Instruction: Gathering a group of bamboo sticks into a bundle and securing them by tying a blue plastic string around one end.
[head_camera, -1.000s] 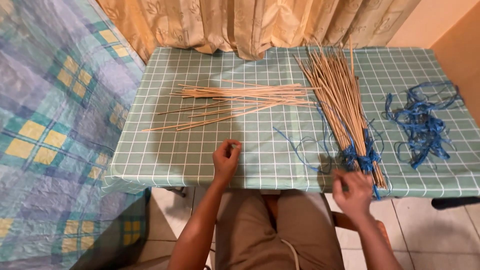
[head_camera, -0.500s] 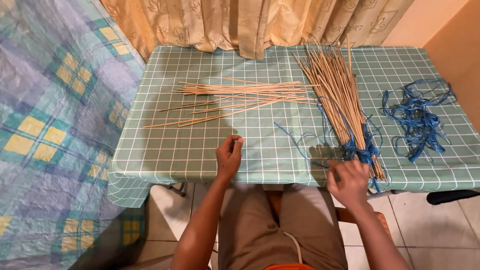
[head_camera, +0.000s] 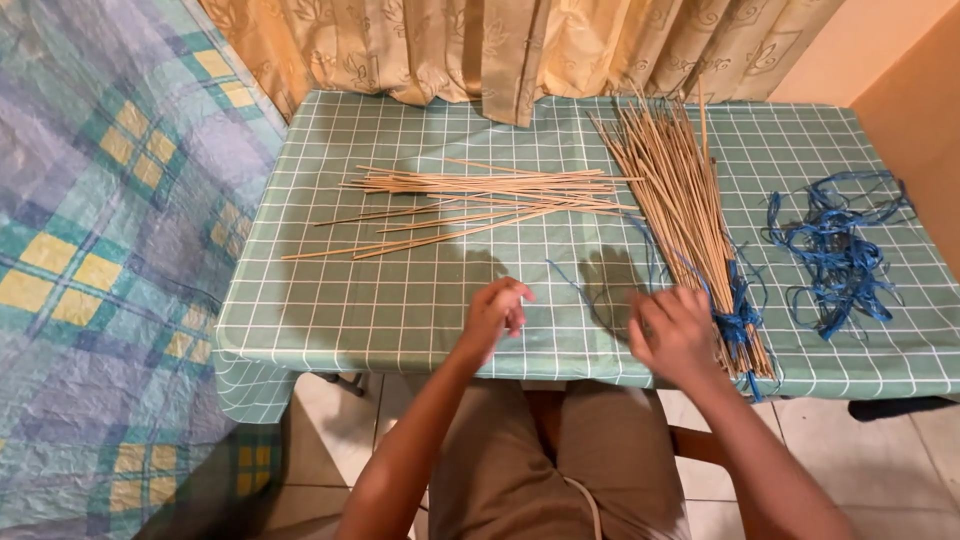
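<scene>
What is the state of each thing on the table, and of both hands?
Tied bundle of sticks: bound with blue string at the near end, fanning out toward the curtain.
Loose sticks: unbound, lying flat, spread crosswise.
Blue string pile: tangled, loose.
Tablecloth: spread flat, hanging over the near edge.
Left hand: fingers curled, apparently empty.
Right hand: beside the bundle's knot, grip unclear.

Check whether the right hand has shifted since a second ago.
Yes. The right hand has moved away from the person, up from the table's near edge onto the cloth, beside the blue-tied stick bundle.
</scene>
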